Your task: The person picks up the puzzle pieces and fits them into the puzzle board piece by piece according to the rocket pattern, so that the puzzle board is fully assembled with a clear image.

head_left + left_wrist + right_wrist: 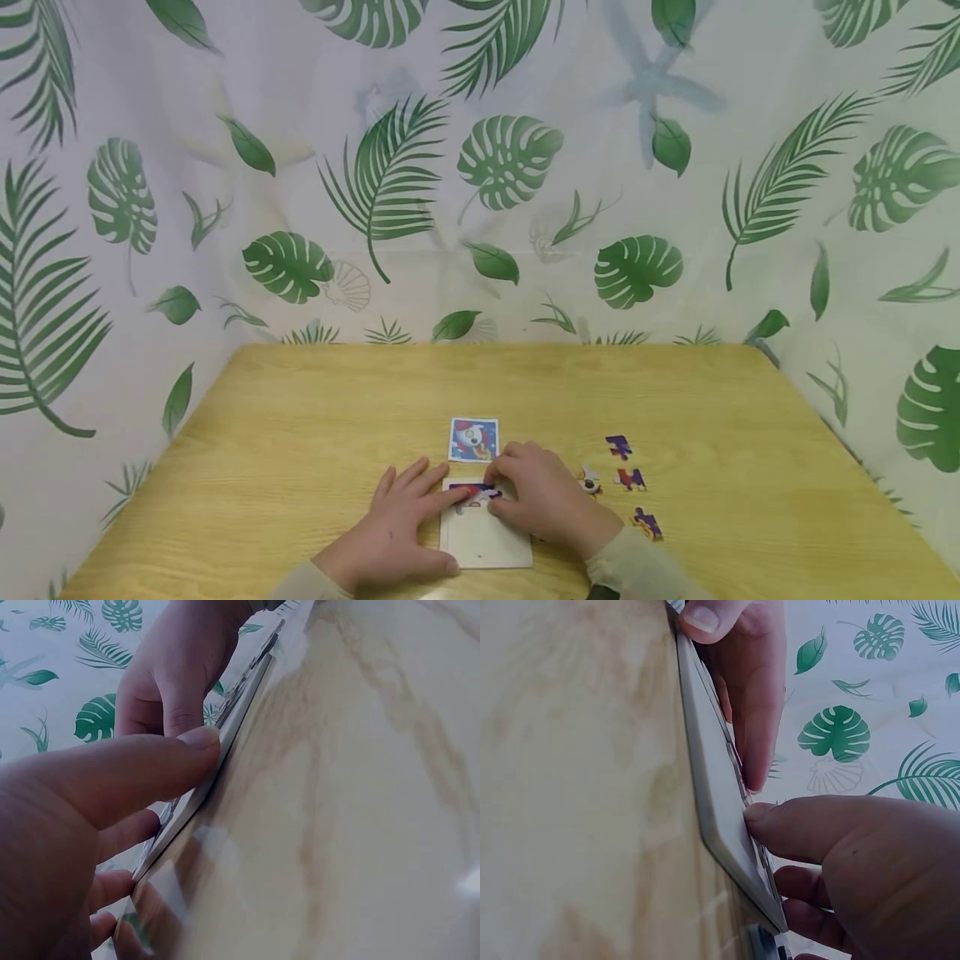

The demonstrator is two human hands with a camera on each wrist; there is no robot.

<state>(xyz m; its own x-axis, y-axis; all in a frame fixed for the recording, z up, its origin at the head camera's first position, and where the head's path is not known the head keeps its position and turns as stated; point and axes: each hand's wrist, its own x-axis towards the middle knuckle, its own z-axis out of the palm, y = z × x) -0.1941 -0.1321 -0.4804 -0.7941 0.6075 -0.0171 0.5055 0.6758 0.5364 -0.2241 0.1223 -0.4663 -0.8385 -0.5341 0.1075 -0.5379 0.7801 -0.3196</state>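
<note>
A white square puzzle board point(489, 542) lies in front of me, with coloured puzzle pieces point(467, 492) along its far edge. My left hand point(405, 525) has its fingers extended, the index fingertip touching those pieces. The left thumb point(150, 769) rests at the board's near left corner. At the upper right of the board, my right hand point(547, 496) pinches a puzzle piece point(491, 493) between thumb and index finger. In the right wrist view, the right thumb point(795, 825) lies low over the board face point(720, 787), and the fingers hide most of that piece.
Just beyond the board lies a square rocket picture card point(474, 440). To the right are several loose pieces, among them a purple piece point(618, 447), a red and purple piece point(632, 479) and an orange and purple piece point(647, 523). A white piece point(589, 481) lies beside my right hand.
</note>
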